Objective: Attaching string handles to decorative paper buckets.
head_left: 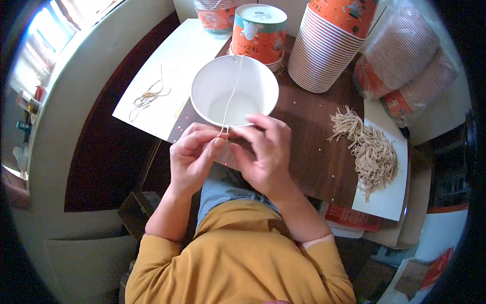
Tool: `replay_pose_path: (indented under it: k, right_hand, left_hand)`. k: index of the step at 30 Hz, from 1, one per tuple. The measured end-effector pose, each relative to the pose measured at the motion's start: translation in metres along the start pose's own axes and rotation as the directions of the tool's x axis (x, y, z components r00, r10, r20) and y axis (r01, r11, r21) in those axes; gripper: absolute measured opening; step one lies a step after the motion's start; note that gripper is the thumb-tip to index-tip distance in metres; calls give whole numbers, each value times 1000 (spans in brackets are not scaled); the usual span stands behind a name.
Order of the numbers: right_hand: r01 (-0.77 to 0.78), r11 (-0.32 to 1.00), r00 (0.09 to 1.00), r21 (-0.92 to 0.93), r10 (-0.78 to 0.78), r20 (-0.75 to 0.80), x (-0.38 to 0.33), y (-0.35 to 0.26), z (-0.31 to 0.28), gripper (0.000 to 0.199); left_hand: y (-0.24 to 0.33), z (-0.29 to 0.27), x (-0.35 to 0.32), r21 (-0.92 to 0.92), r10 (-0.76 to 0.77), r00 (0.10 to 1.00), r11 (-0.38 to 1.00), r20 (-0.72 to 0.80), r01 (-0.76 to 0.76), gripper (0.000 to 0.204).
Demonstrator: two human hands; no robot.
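Note:
A white paper bucket (202,96) is tilted toward me at the table's near edge, its inside showing. A thin cord (234,91) runs from a small hole in the far rim across the mouth to the near rim. My left hand (195,152) pinches the cord between thumb and fingers just below the near rim. Slightly blurred, my right hand (268,152) is at the same spot. Its thumb and fingers are apart, with one fingertip close to the cord. Whether that fingertip touches the cord is unclear.
Behind stand an upside-down orange bucket (258,38) and a tall stack of nested buckets (324,55). Bagged buckets (405,55) lie far right. A bundle of beige cords (372,152) rests at right, and loose cords (147,99) on a white sheet at left.

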State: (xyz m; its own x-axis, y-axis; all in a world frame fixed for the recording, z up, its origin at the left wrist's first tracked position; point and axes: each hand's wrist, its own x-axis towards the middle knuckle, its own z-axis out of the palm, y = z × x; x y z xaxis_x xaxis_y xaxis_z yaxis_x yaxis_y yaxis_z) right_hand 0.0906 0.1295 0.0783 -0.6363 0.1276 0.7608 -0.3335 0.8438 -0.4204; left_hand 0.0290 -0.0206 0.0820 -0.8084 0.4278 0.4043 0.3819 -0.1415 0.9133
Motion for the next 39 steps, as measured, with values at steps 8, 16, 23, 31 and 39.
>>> replay_pose_path:
  k: [8,16,23,31,39]
  right_hand:
    - [115,978,988,174,-94,-124,4,2,28,16]
    - [70,997,996,30,-71,48,-3,-9,17,16]
    - [-206,870,920,449,15,393,44,13,-25,28]
    - [12,912,481,-409,354,802,129,102,-4,35]
    - [144,987,989,-72,-140,57,92,67,-29,30]
  left_hand:
    - [16,-1,6,198,156,988,969,-10,-151,6]
    - [7,-8,8,-605,28,999,796,28,-5,10]
    - [-15,-25,25,-779,231,900,604,369,165,13]
    - [2,-18,27,-661,326,741,721,587,206,12]
    - [-20,-68,42,-84,6,955,996,-297,-32,53]
